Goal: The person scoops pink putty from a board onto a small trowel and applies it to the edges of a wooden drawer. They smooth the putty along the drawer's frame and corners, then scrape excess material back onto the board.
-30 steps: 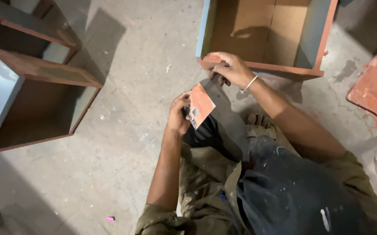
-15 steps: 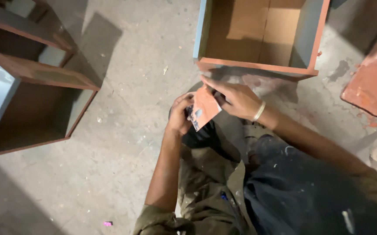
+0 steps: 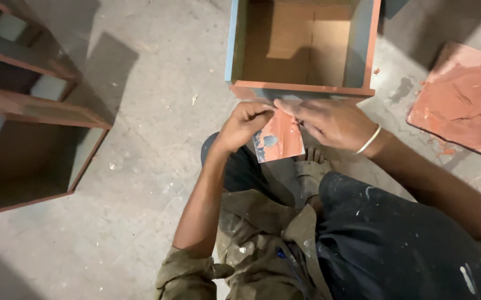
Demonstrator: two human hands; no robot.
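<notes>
Nearest to us: our legs in dark, paint-flecked trousers [image 3: 396,239] and an olive shirt hem, seated on the concrete floor [image 3: 151,139], w/ a bare foot [image 3: 310,166] poking out just below the hands.

Above that, both hands meet on a small flat card [image 3: 279,136], reddish-smeared w/ a blue patch at its lower left edge. Our left hand [image 3: 246,125] is curled nearly closed, thumb & fingers pinching the card's upper left edge. Our right hand [image 3: 332,122], white band at the wrist, lies flatter, fingers stretched over the card's top right corner & pressing on it; we can't tell if the thumb grips underneath. Card hangs tilted, just in front of the box.

Next out: an open wooden box [image 3: 301,50], blue-grey sides, reddish front rim, just beyond the fingertips. To the right, a board [image 3: 462,100] smeared w/ reddish putty. Far left, well apart, more open boxes [image 3: 29,150].
</notes>
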